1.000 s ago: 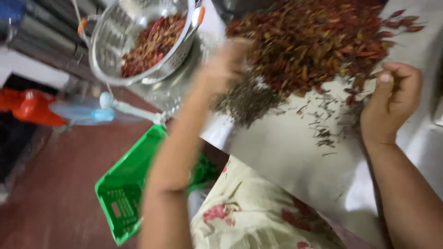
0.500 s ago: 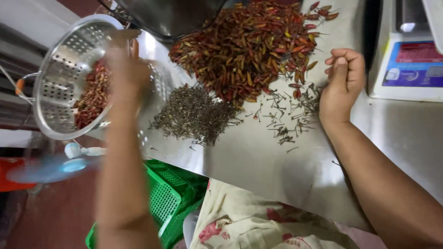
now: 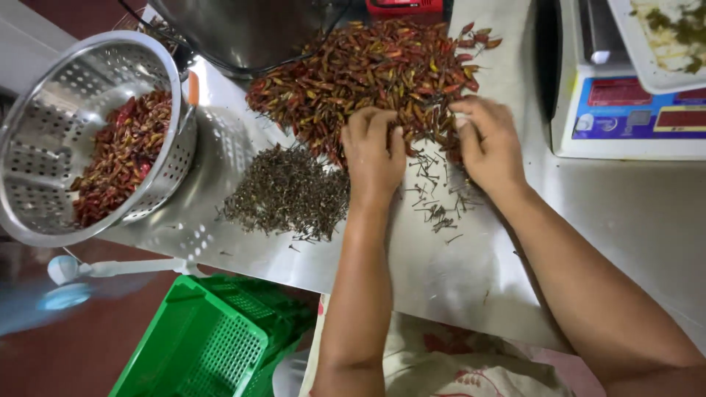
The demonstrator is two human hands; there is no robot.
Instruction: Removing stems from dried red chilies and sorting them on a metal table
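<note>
Both hands, left hand [image 3: 373, 151] & right hand [image 3: 487, 140], lie flat w/ fingers bent, pinching into big chili pile [image 3: 368, 70], top middle. Some done: stems [image 3: 288, 192] piled center-left, colander [image 3: 81, 132] part full. Lots left.

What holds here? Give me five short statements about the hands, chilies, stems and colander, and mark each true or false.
1. Both hands, left hand and right hand, rest at the near edge of the chili pile. True.
2. The colander is empty. False: it holds red chilies.
3. A heap of stems lies left of the left hand. True.
4. The green crate sits on the table. False: it is below the table edge, on the floor.
5. The scale stands left of the colander. False: it stands far right.
</note>
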